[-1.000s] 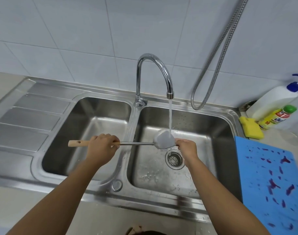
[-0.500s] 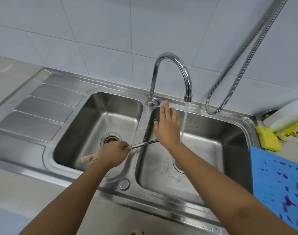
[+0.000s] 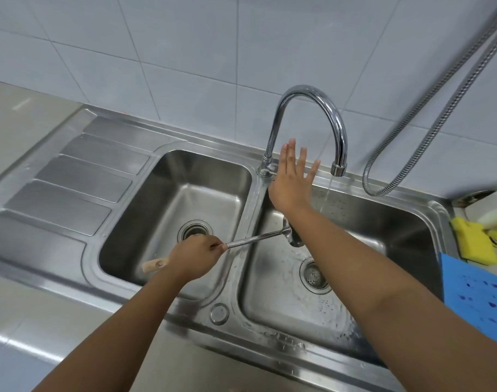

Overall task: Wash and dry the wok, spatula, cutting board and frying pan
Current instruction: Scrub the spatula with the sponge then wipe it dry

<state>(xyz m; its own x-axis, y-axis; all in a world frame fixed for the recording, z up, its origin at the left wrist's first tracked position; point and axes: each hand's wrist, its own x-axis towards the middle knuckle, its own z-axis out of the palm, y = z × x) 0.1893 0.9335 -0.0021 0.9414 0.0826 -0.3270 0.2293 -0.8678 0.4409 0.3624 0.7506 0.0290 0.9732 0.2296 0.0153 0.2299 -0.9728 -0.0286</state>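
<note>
from the head camera, looking down over the person's arms at a steel double sink (image 3: 168,304) set into the desk (image 3: 21,114).

the left hand (image 3: 195,257) is over the left basin (image 3: 185,199), fingers curled tight round the spatula (image 3: 256,239), gripping it where the wooden handle meets the metal shaft. the pale wooden end (image 3: 154,265) sticks out behind the fist. the shaft slants up and to the right, crossing the divider between the two basins. its blade (image 3: 294,239) hangs over the right basin (image 3: 383,222), mostly hidden behind the right forearm.

the right hand (image 3: 291,185) holds nothing. its fingers are straight and spread, palm down, raised just beside the base of the faucet (image 3: 308,93). whether it touches the small lever there i cannot tell. a thin trickle of water (image 3: 328,190) falls from the spout into the right basin, whose floor is wet and spattered around the drain (image 3: 314,274).

at the right edge of the desk lies the blue cutting board (image 3: 479,295), blotched with purple, well apart from both hands. a yellow sponge (image 3: 473,244) sits just behind it, beside a bottle (image 3: 495,217) that is cut off by the frame. a metal hose (image 3: 440,123) loops down the tiled wall (image 3: 156,52).
</note>
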